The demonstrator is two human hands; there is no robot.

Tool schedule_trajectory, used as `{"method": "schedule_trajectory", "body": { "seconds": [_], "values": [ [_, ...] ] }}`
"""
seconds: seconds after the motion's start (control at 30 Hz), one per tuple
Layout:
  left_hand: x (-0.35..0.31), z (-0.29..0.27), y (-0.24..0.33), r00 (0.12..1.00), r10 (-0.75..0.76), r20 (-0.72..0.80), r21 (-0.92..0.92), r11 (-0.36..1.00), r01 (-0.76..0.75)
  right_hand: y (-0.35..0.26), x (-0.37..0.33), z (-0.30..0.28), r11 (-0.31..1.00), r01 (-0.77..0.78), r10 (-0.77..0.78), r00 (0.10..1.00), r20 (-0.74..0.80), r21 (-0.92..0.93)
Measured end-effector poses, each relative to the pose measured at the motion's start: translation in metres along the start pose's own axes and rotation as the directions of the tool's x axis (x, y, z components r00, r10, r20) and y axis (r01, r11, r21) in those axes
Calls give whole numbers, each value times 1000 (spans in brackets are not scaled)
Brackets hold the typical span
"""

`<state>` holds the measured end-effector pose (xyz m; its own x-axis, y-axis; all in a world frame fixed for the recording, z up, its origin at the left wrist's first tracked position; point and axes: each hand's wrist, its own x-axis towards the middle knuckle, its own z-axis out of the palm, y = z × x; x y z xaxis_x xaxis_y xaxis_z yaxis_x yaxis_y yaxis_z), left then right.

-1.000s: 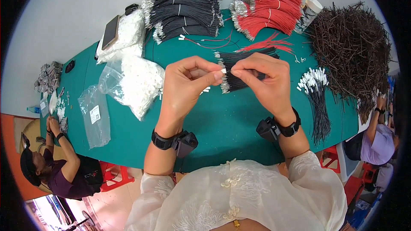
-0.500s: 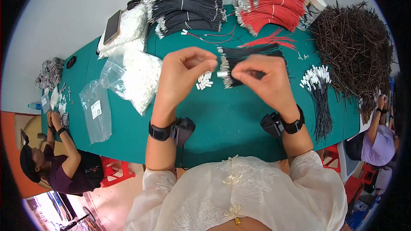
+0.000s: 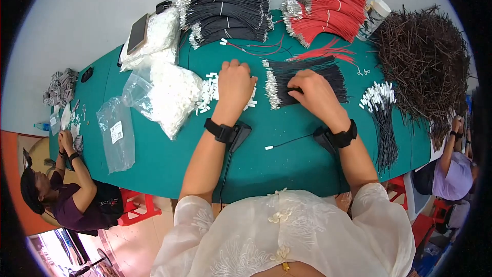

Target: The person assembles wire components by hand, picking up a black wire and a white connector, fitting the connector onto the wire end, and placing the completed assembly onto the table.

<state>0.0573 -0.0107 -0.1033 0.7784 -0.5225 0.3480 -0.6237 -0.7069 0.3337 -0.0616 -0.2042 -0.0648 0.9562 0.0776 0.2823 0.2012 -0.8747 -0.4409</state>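
My left hand (image 3: 235,90) rests over a scattering of small white plastic connector housings (image 3: 207,92), fingers bent down; its fingertips are mostly hidden. My right hand (image 3: 315,94) lies over a layer of black wires (image 3: 328,69) with silvery terminals at their left ends. Its thumb and fingers curl round black wire, though how many strands is hidden. Nearer me, a single black wire with a white housing (image 3: 269,147) on its end lies on the green table, its other end running to the device at my right wrist.
A bag of white housings (image 3: 174,97) and an empty clear bag (image 3: 117,136) lie left. Bundled black wires (image 3: 225,7) and red wires (image 3: 328,10) sit behind. At right are finished wires (image 3: 382,118) and a brown tangled heap (image 3: 420,56). Co-workers sit at both sides.
Both hands have moved apart, the left to the white housings and the right down onto the black wires. The wire with a white housing now lies on the table.
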Motion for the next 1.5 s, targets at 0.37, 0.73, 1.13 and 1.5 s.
{"method": "schedule_trajectory", "body": {
  "seconds": [0.37, 0.73, 1.13, 1.5],
  "values": [
    [12, -25, 0, 984, -128, 127, -537, 825, 176, 21, 6, 13, 994, 103, -102, 994, -39, 41],
    [-2, -99, 32, 968, -138, 211, -973, 65, 222, -42, 9, -46, 676, -117, 203, 979, -31, 727],
    [-8, -95, 43, 938, -179, 296, -953, -127, 276, -68, 8, -57, 899, 85, 104, 911, -399, 430],
    [-9, -94, 46, 941, -186, 283, -959, -53, 278, -64, 8, -52, 943, 179, -7, 855, -519, 281]
  ]
}}
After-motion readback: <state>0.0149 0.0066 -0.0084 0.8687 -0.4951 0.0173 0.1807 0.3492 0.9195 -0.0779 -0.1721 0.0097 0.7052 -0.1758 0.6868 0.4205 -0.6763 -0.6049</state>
